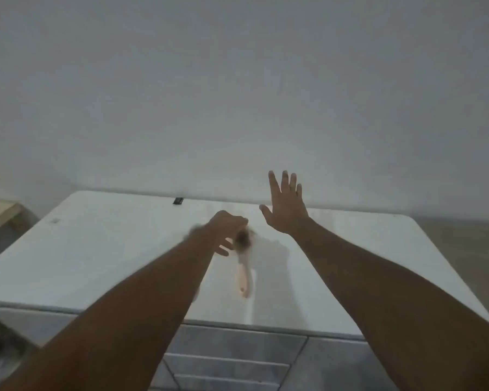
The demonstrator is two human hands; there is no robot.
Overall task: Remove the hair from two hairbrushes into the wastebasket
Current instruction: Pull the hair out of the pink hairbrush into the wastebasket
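both arms reach far, left hand [226, 230], blurred, curls on a brush [244, 273], right hand [285, 210] raised flat, fingers spread.

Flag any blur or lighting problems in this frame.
Head view: dim, flat light; the left hand and the hairbrush it grips are motion-blurred; the raised, open right hand is sharper; a soft shadow falls on the table beside the hairbrush.

Bare forearms [141, 300] lead to a left hand [226, 230] and right hand [285, 206], apparently bare too, though the left is blurred.
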